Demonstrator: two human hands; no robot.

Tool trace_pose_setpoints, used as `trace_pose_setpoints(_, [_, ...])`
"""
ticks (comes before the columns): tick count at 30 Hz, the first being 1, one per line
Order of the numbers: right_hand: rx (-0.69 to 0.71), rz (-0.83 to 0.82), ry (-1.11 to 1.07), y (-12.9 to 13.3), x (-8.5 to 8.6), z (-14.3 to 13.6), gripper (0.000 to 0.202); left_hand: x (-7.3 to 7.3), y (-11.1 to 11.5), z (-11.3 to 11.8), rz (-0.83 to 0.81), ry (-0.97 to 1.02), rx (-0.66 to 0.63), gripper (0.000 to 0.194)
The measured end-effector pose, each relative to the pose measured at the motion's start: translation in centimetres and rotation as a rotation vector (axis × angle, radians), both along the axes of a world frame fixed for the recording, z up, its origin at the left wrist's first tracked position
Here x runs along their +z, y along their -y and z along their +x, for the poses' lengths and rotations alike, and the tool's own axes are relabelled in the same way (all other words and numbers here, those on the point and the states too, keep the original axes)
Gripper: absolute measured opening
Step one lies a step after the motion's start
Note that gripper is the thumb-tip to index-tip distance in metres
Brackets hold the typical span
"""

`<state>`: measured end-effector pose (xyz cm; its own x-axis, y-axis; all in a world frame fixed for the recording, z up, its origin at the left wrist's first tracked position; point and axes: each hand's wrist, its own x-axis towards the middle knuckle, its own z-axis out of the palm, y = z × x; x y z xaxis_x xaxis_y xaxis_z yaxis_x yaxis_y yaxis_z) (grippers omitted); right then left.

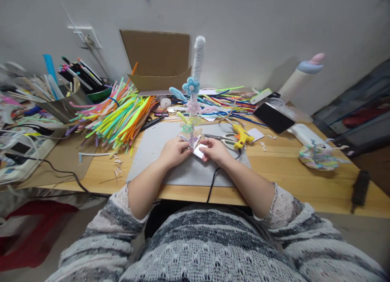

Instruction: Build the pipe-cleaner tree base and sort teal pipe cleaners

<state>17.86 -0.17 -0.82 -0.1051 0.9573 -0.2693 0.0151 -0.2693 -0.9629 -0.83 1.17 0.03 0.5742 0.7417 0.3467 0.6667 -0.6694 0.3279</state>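
A tall white fuzzy pipe-cleaner stem (199, 61) stands upright over the grey cutting mat. Pipe-cleaner flowers run down it: a blue flower (191, 86), a pink flower (193, 107), a yellow-green one (188, 123) and a lilac one (193, 142) at the bottom. My left hand (176, 152) is closed round the lower end of this flower stem. In my right hand (215, 151), thumb and fingers pinch a small white card (199, 151), held against the stem's foot. The exact contact between card and stem is hidden by my fingers.
Behind my right hand lie scissors (224, 139) and a yellow glue gun (243, 136), its cord crossing the grey mat (149, 152). A big pipe-cleaner bundle (122, 115) is at left. A phone (274, 117), bottle (300, 77) and pastel fuzzy piece (318, 156) stand or lie at right.
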Motion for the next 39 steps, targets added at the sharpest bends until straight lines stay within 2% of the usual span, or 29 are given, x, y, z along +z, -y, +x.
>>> trace_pose_setpoints(28, [-0.08, 0.067, 0.016, -0.9, -0.4, 0.3, 0.019, -0.1, 0.0, -0.1, 0.011, 0.02, 0.014, 0.02])
trace_pose_setpoints(39, [-0.104, 0.077, 0.001, -1.6, -1.1, 0.6, 0.019, -0.2, 0.0, -0.2, 0.003, 0.005, 0.023, 0.018])
